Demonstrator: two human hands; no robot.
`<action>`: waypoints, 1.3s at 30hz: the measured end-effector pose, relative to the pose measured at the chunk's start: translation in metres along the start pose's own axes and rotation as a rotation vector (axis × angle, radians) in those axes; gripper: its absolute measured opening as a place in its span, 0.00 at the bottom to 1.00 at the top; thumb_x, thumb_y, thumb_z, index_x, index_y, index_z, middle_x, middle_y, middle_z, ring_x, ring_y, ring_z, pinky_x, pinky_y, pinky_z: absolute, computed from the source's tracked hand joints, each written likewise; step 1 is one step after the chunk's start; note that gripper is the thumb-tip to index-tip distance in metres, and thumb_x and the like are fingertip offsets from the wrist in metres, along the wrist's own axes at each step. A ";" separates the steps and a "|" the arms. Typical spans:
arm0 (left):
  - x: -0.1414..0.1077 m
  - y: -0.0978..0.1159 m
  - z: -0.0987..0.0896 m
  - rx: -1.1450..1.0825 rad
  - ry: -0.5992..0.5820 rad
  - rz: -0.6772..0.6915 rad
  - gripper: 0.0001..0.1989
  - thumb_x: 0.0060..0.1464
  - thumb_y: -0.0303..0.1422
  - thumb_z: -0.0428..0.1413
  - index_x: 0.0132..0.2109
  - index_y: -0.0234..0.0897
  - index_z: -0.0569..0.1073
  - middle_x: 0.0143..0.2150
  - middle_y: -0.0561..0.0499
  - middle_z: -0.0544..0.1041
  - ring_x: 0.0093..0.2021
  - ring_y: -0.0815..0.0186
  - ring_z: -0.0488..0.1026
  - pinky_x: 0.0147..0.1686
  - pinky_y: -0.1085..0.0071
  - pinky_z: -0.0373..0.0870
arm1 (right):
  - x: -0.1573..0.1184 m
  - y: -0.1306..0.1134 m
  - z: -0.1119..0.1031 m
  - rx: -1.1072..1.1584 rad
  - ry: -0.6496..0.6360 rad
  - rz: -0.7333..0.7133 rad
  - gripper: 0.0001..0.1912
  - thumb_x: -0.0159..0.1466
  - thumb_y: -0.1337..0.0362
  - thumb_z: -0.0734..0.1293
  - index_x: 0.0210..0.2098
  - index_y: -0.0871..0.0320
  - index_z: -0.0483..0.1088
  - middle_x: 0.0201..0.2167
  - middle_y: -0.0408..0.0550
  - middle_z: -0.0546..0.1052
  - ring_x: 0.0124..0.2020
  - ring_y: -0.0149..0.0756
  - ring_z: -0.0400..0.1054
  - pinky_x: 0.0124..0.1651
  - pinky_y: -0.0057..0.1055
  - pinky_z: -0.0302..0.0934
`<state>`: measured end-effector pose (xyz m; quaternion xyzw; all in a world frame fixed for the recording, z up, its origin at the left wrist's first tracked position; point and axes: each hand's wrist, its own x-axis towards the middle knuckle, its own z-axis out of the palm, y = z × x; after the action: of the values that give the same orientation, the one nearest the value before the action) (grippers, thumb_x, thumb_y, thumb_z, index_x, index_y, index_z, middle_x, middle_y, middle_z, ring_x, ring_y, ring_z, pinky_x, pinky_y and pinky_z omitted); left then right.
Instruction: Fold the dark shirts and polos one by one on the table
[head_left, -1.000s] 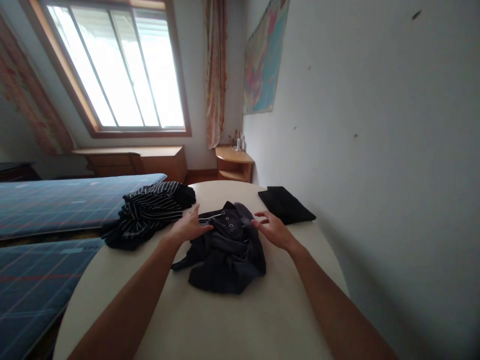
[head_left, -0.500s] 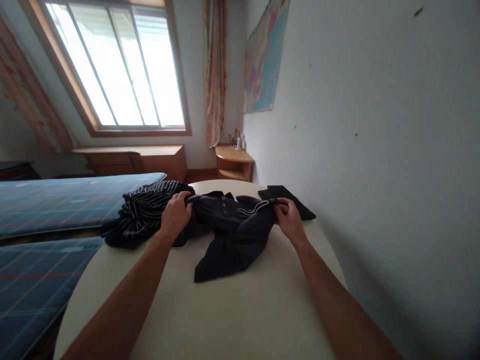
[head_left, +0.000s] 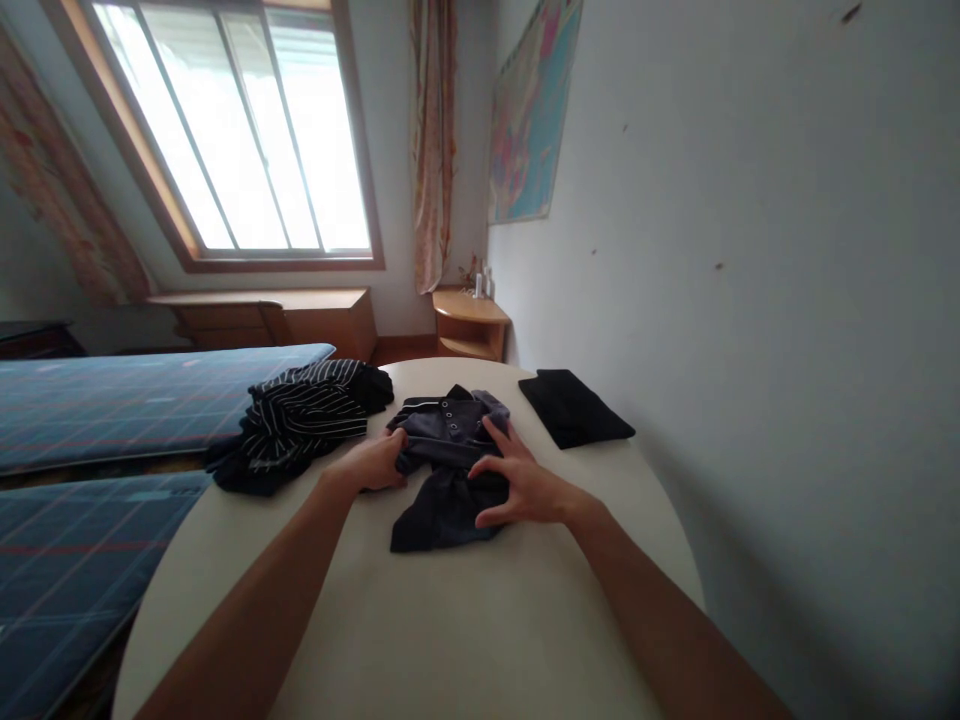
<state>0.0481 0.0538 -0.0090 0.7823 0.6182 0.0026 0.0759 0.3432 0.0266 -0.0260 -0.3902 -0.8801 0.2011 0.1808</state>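
Observation:
A dark grey garment (head_left: 450, 505) with a buttoned placket and white piping lies bunched on the pale round table (head_left: 420, 620). At its left edge my left hand (head_left: 379, 462) is closed on the fabric. My right hand (head_left: 521, 480) has its fingers spread over the garment's right side, touching the cloth without pinching it. A black garment with white stripes (head_left: 307, 415) is heaped at the table's left edge. Toward the right edge lies a flat, folded black cloth (head_left: 574, 407).
Beds or mattresses with blue plaid covers (head_left: 97, 405) stand left of the table. A white wall (head_left: 750, 350) rises along the right side. Beyond the table are a wooden desk (head_left: 330, 315) and a corner shelf (head_left: 471, 308) below a map.
The garment's right part has been brought inward and the cloth lies lower and more compact. My right hand has moved left and let go; my left hand has come nearer and slightly right.

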 end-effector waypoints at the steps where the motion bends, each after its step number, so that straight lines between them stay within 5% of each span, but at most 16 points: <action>1: 0.000 0.000 -0.001 0.008 0.007 0.002 0.21 0.47 0.35 0.62 0.50 0.40 0.71 0.52 0.45 0.75 0.45 0.56 0.76 0.45 0.67 0.70 | 0.002 -0.005 0.004 -0.015 -0.057 -0.020 0.30 0.46 0.45 0.79 0.45 0.50 0.77 0.74 0.43 0.36 0.72 0.63 0.20 0.69 0.61 0.32; 6: 0.001 0.002 -0.013 0.009 0.088 -0.093 0.11 0.57 0.35 0.55 0.48 0.42 0.74 0.48 0.45 0.78 0.49 0.52 0.75 0.45 0.63 0.70 | 0.008 -0.001 0.009 -0.132 -0.027 -0.105 0.07 0.58 0.58 0.74 0.33 0.54 0.77 0.69 0.46 0.59 0.73 0.57 0.33 0.69 0.61 0.38; 13: 0.000 -0.008 -0.030 -0.023 0.600 -0.329 0.16 0.64 0.38 0.47 0.48 0.40 0.77 0.53 0.43 0.75 0.52 0.51 0.72 0.48 0.60 0.70 | -0.005 0.053 -0.034 -0.170 0.526 0.041 0.05 0.64 0.62 0.67 0.36 0.55 0.74 0.54 0.52 0.75 0.63 0.48 0.60 0.65 0.51 0.53; 16: 0.001 -0.011 -0.027 0.004 0.650 -0.367 0.15 0.63 0.35 0.48 0.47 0.39 0.78 0.53 0.42 0.73 0.51 0.50 0.72 0.47 0.60 0.70 | -0.010 0.070 -0.038 -0.220 0.636 0.168 0.05 0.63 0.64 0.66 0.35 0.55 0.75 0.48 0.53 0.77 0.54 0.47 0.67 0.60 0.48 0.59; 20: 0.008 -0.007 -0.016 -0.085 0.515 -0.279 0.11 0.60 0.32 0.51 0.47 0.41 0.75 0.46 0.46 0.76 0.44 0.58 0.76 0.43 0.67 0.70 | -0.007 0.064 -0.032 -0.251 0.639 0.251 0.10 0.61 0.71 0.63 0.37 0.56 0.75 0.42 0.52 0.75 0.46 0.44 0.69 0.54 0.43 0.62; 23: 0.012 -0.003 -0.007 -0.105 0.331 -0.114 0.10 0.58 0.36 0.55 0.47 0.41 0.72 0.42 0.49 0.78 0.43 0.59 0.76 0.42 0.68 0.69 | -0.002 0.040 -0.023 -0.172 0.534 0.136 0.13 0.61 0.73 0.61 0.39 0.55 0.75 0.41 0.49 0.75 0.42 0.37 0.70 0.50 0.35 0.64; 28: 0.009 -0.002 0.002 -0.004 0.113 0.013 0.18 0.52 0.39 0.60 0.50 0.41 0.72 0.49 0.45 0.78 0.47 0.54 0.76 0.43 0.65 0.70 | 0.007 0.007 0.002 -0.234 0.201 -0.056 0.14 0.61 0.58 0.71 0.46 0.53 0.75 0.48 0.50 0.76 0.51 0.44 0.69 0.56 0.39 0.60; 31: 0.007 -0.001 -0.001 0.015 0.153 -0.063 0.11 0.57 0.36 0.56 0.47 0.43 0.74 0.50 0.46 0.78 0.49 0.53 0.76 0.44 0.64 0.69 | 0.010 0.007 0.009 -0.339 0.080 -0.008 0.09 0.61 0.60 0.71 0.41 0.53 0.77 0.44 0.50 0.79 0.48 0.45 0.71 0.53 0.40 0.61; 34: 0.007 0.001 -0.009 -0.025 0.279 -0.172 0.10 0.61 0.36 0.51 0.46 0.44 0.74 0.47 0.47 0.79 0.47 0.53 0.77 0.42 0.64 0.69 | 0.010 0.016 0.001 -0.367 0.094 0.055 0.05 0.64 0.65 0.67 0.38 0.54 0.76 0.39 0.49 0.80 0.43 0.42 0.73 0.50 0.37 0.61; 39: 0.004 0.002 -0.022 -0.026 0.589 -0.281 0.11 0.64 0.35 0.48 0.47 0.43 0.74 0.44 0.47 0.79 0.46 0.53 0.76 0.45 0.61 0.68 | 0.001 0.037 -0.029 -0.218 0.438 0.111 0.10 0.69 0.63 0.61 0.44 0.55 0.73 0.40 0.50 0.80 0.41 0.41 0.74 0.47 0.36 0.63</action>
<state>0.0487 0.0599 0.0125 0.6541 0.7153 0.2263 -0.0965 0.3797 0.0564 -0.0194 -0.4896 -0.8136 0.0252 0.3128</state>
